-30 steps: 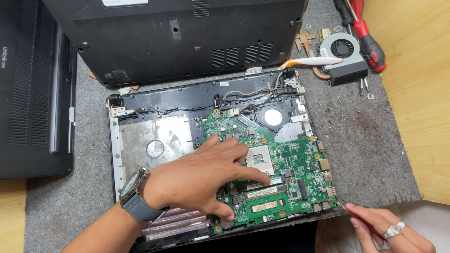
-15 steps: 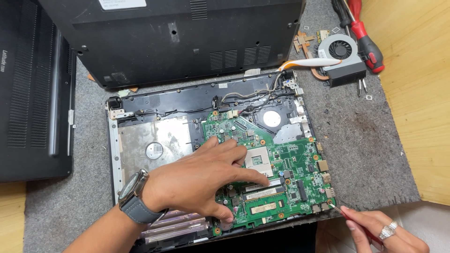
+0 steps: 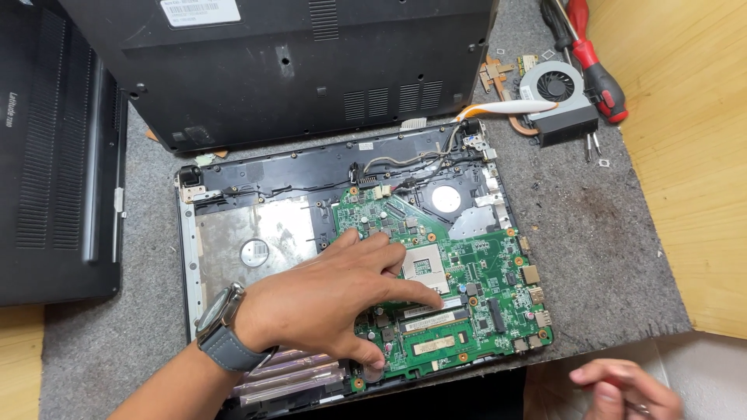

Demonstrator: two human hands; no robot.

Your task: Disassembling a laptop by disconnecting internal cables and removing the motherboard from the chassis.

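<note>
My left hand (image 3: 334,299), with a grey-strapped watch on its wrist, lies flat on the green motherboard (image 3: 482,268) inside an opened black laptop base (image 3: 272,167). Its fingers are spread; the fingertips rest beside the square processor socket (image 3: 424,268) and the thumb is near the board's lower edge. My right hand (image 3: 626,389) is at the bottom right, off the mat and blurred, its fingers curled around a thin red tool of which only a sliver shows.
A black laptop cover (image 3: 296,62) lies just behind the base, and another black laptop (image 3: 54,155) lies at the left. A cooling fan with copper pipe (image 3: 552,89) and a red-handled screwdriver (image 3: 595,58) lie at the back right on the grey felt mat (image 3: 591,233). Wooden tabletop (image 3: 685,155) at the right.
My right hand has drawn back toward the bottom right corner and curled up more. My left hand has stayed pressed on the motherboard.
</note>
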